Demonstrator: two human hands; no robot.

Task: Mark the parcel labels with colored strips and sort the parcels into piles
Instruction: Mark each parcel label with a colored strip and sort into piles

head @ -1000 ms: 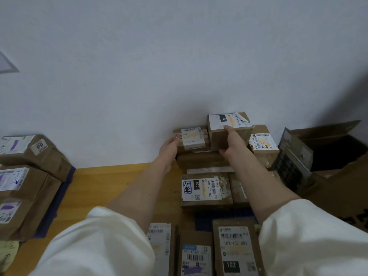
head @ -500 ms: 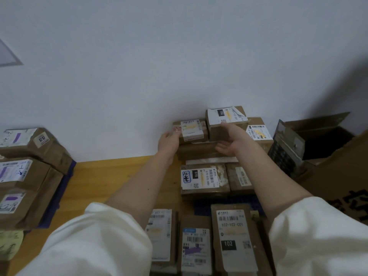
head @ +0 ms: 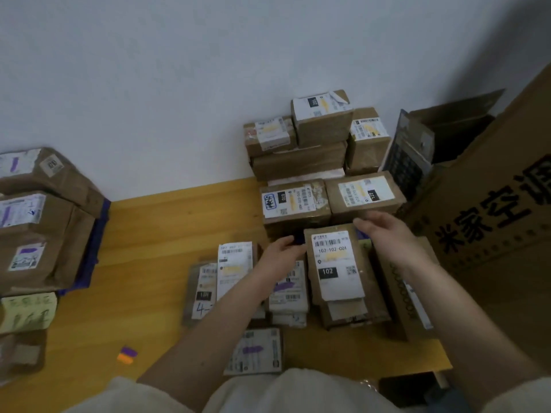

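Observation:
A brown parcel with a white label reading 102 (head: 335, 263) lies on top of several parcels at the middle of the wooden table. My left hand (head: 278, 253) touches its left edge, fingers loosely extended. My right hand (head: 387, 234) hovers at its upper right corner, fingers relaxed, holding nothing. Behind it, a pile of parcels with yellow-marked labels (head: 322, 123) stands against the wall. A pile with purple-marked labels (head: 32, 204) sits at the far left. Purple and orange strips (head: 127, 354) lie on the table near the front.
A large printed cardboard box (head: 492, 234) and an open carton (head: 453, 129) stand at the right. A green handwritten note (head: 28, 312) lies at the left edge. Bare wooden table (head: 164, 222) shows between the two piles.
Both hands have let go of the yellow-marked pile at the wall and drawn back toward me to the 102 parcel. The camera has tilted down.

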